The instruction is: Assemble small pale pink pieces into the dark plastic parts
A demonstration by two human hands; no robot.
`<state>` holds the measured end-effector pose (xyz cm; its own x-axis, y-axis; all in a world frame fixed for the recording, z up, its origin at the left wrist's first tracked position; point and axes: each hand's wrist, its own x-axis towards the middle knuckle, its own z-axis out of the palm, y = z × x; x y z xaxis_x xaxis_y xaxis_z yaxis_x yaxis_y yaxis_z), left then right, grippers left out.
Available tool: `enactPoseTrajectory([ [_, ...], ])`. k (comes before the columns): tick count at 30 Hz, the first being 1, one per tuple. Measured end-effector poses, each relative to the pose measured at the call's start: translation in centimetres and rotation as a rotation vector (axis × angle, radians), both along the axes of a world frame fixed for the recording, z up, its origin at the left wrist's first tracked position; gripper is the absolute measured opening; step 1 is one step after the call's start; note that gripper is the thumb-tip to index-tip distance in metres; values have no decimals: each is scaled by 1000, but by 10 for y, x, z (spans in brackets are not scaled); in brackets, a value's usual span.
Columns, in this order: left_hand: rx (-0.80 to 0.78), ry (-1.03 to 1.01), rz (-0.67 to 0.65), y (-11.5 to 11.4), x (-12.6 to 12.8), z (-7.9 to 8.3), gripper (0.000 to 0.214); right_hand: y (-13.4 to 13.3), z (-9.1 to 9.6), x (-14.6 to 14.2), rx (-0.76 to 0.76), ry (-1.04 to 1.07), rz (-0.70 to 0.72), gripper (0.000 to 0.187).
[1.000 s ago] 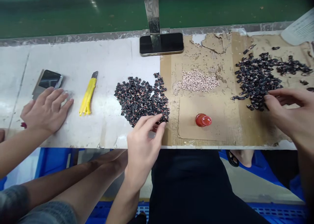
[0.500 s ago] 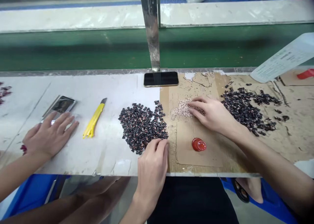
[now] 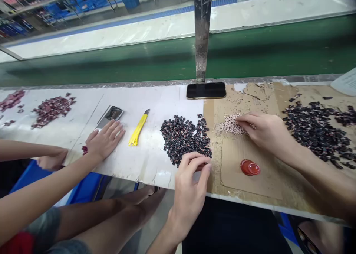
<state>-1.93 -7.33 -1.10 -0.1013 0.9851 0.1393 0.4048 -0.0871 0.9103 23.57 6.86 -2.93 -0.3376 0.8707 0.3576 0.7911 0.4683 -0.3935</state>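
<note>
Head view: swung left since the last frame, bringing a maroon pile (image 3: 52, 111) into sight on the bench (image 3: 150, 176).
Right hand (image 3: 267, 133): still on the beige pile (image 3: 232, 124), well away from the far dark pile (image 3: 314, 131) it was at a second ago; fingers spread and flat, no grip on anything.
Left hand (image 3: 191, 183): fingers curled, fingertips touching the near edge of the dark pile (image 3: 183, 140); can't tell whether they've pinched anything.
Cardboard (image 3: 264, 187): red discs (image 3: 249, 167) sit on it, just below the right hand.
Co-worker's hand (image 3: 105, 139): flat on the bench, just beside a second phone (image 3: 109, 114), with a yellow knife (image 3: 137, 133) to its right.
Another hand (image 3: 52, 159): at the bench's near edge, far left.
</note>
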Motion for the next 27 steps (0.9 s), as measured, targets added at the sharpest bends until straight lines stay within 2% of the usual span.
enactPoseTrajectory([
  [6,-78,-104,122,-2,-7,-3,10,-6,16,3,-20,276,-78,9],
  [8,-28,-126,107,1,-3,3,12,-14,20,4,-19,405,-162,8],
  [11,136,-116,45,11,14,15,13,-32,28,1,-83,575,-245,16],
  [13,265,-95,-9,19,31,24,13,-48,35,-6,-201,703,-238,21],
  [15,378,-67,-77,26,48,30,13,-62,44,-15,-402,950,-211,21],
  [17,460,-29,-135,31,61,31,13,-74,52,-25,-599,1211,-183,20],
  [19,501,18,-158,34,67,29,12,-81,57,-33,-684,1339,-174,20],
  [22,514,86,-142,37,68,25,13,-86,55,-39,-622,1351,-212,19],
  [27,533,118,-119,39,62,26,13,-93,44,-40,-462,1222,-265,19],
])
